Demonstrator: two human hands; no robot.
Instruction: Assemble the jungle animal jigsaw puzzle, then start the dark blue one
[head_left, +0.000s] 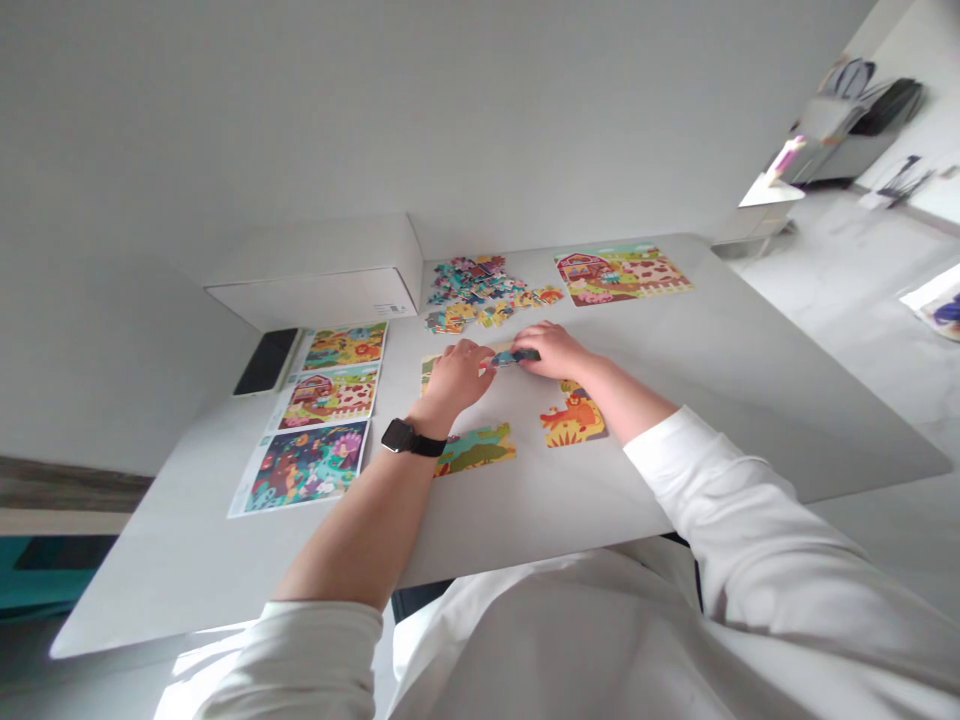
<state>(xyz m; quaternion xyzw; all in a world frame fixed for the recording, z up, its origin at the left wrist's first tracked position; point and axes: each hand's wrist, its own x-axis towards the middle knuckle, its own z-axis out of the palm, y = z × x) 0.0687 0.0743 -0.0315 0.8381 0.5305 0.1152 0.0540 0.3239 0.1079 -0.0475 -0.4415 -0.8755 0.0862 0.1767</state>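
- Blue puzzle piece (505, 358) lies between the hands, mid-table (720, 400), beyond the green section (484, 446) and lion section (574, 415)
- Left hand (459, 380) curled, fingertips at its left end; right hand (553, 350) curled over its right end; pinching or pressing, cannot tell
- Best, probably: align tabs, brace neighbours, press flat
- Long axis roughly left-right; picture's facing too small to read

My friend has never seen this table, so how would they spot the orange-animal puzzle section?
Start at the pale table and find the person's right hand. Just below it in the view lies the puzzle section. Its big orange animal on yellow sets it apart from the mostly green section to its left.
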